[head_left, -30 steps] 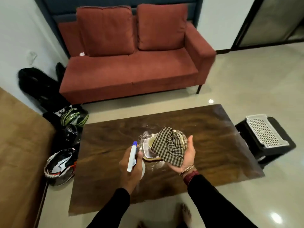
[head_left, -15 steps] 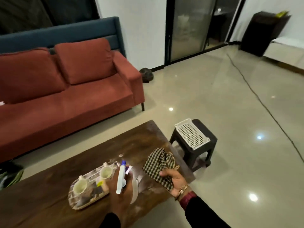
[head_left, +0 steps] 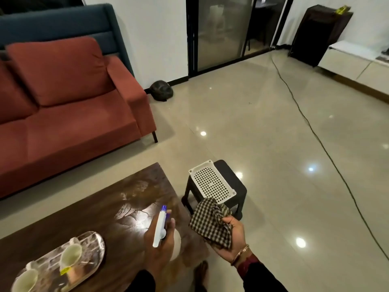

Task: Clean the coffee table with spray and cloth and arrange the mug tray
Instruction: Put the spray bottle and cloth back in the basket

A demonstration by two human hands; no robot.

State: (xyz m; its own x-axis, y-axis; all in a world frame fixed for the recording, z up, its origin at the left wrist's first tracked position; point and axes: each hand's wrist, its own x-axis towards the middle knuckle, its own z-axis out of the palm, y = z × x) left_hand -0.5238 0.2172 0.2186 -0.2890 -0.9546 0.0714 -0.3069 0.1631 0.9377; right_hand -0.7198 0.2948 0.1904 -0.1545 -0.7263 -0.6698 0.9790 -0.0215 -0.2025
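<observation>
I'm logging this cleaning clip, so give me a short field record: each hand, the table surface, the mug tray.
left hand: grips the spray bottle above the coffee table
right hand: holds the bunched checked cloth near the table's right end
table surface: pale streaks near the bottle
mug tray: on the table, two mugs on it
nearby: dark stool bearing a white perforated tray

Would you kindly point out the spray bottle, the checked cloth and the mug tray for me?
spray bottle (head_left: 159, 228), head view, on its white neck.
checked cloth (head_left: 210, 224), head view, on its bunched middle.
mug tray (head_left: 93, 244), head view, on its bare right end.
</observation>
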